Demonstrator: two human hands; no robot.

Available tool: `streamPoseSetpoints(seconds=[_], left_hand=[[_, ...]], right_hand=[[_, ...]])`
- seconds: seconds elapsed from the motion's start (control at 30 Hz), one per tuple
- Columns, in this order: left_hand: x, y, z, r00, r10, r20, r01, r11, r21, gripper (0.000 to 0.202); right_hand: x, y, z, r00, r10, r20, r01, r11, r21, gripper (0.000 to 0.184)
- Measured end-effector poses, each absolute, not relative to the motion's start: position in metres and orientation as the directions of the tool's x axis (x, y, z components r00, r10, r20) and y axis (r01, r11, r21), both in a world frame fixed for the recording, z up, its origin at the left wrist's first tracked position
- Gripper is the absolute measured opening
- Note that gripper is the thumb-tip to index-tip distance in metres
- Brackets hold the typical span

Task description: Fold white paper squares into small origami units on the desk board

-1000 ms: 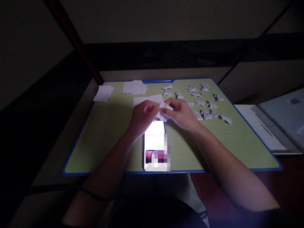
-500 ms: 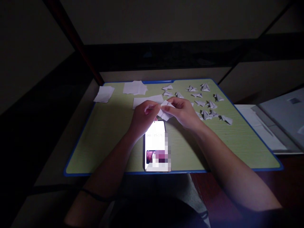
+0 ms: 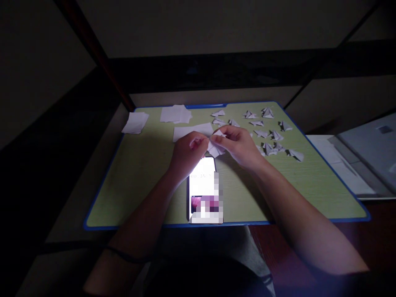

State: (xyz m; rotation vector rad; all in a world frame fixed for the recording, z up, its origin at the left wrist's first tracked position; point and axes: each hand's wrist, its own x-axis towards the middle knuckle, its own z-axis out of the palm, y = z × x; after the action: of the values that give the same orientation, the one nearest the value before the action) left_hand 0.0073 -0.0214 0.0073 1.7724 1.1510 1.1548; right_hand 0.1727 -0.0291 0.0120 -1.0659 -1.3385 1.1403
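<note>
A small white sheet of paper (image 3: 218,149) with creases is held between my two hands, just beyond the top of a lit phone (image 3: 201,183). My left hand (image 3: 190,152) pinches its left edge, thumb and fingertips pressed together. On the opposite side my right hand (image 3: 236,144) grips the paper between thumb and bent fingers, which hide part of it. Behind my hands lies a flat white sheet (image 3: 188,132). Several small folded paper pieces (image 3: 267,113) are spread over the table to the right of my right hand.
The yellow-green table (image 3: 130,185) has a blue rim. A paper stack (image 3: 135,123) lies at its far left corner, and another stack (image 3: 175,114) near the back edge. Right of the table is a grey-white panel-like object (image 3: 371,152). A wall rises behind.
My fingers have shifted slightly on the paper, and its visible outline is a little different. Both hands stay in nearly the same place.
</note>
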Motion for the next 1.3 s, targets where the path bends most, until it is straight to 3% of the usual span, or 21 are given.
streamPoseSetpoints(seconds=[0.5,1.3], left_hand=[[0.0097,-0.0265,0.0136,0.199,0.949,0.243,0.24,-0.288,0.927,0.009],[0.0086,-0.0254,0.0099,0.201,0.932,0.302,0.262,-0.348,0.9,0.014]], right_hand=[[0.1707,-0.0303,0.0127,-0.049,0.986,0.161,-0.059,0.158,-0.986,0.027],[0.1699,-0.0323,0.0133,-0.108,0.988,0.109,-0.102,0.098,-0.99,0.029]])
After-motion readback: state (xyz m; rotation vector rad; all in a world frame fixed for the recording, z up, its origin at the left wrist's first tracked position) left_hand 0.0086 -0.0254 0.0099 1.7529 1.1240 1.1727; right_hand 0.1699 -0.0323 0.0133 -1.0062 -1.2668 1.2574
